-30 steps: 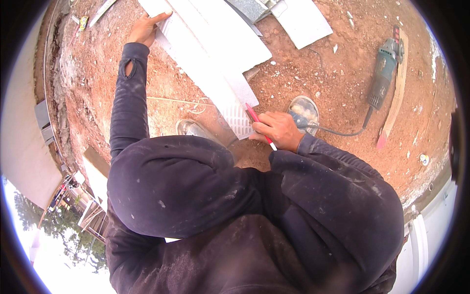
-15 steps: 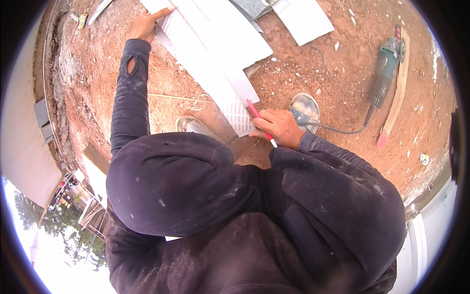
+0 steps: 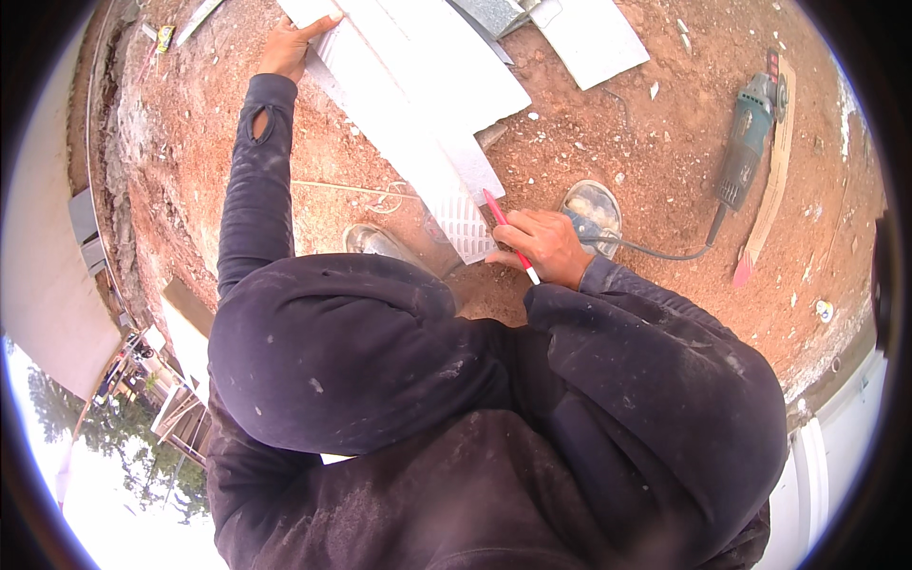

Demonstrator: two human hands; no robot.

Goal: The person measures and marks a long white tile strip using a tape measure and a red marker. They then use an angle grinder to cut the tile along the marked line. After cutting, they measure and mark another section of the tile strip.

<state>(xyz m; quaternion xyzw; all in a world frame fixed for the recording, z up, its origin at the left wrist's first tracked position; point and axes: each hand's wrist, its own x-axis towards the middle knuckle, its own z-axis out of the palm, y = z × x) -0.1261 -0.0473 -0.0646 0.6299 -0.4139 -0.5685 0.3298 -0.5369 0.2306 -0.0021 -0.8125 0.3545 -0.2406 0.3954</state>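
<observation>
My right hand (image 3: 549, 245) is closed around a red pencil or marker with a white end (image 3: 513, 241). Its tip rests at the corner of a long white strip (image 3: 475, 169). The thumb of that hand lies by the slotted end of a perforated pale strip (image 3: 462, 228), which runs alongside the white one. Farther up on the left, my left hand (image 3: 288, 46) grips the edge of the long strips, thumb on top and fingers at the side or beneath. A wide white sheet (image 3: 451, 66) lies next to the strips; overexposure hides where some edges meet.
On the reddish dirt to the right lies a green angle grinder (image 3: 748, 138), its cord running toward my shoe (image 3: 591, 214), beside a wooden stick (image 3: 768, 199). More white sheet (image 3: 589, 43) and grey metal pieces (image 3: 489, 13) lie beyond. Stone chips are scattered about.
</observation>
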